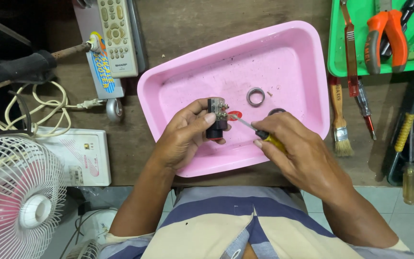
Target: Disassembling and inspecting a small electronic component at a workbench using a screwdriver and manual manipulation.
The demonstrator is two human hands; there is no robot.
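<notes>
Here, left hand [183, 136] grips perhaps a switch [216, 120].

Left hand [185, 136]: grips a small black part [216, 120] upright over the pink tray [293, 52].
Right hand [298, 148]: holds a yellow-handled screwdriver [259, 133], tip at the part's top.
Beyond the hands: a metal ring [255, 96] in the tray.
Right of the right hand: a paintbrush [340, 120].

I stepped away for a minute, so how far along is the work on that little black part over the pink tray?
Done: a metal ring and a dark ring already lie loose in the pink tray. In hand: the left hand holds the black part while the right hand puts a screwdriver tip to it. Left: the part looks mostly assembled.
</notes>
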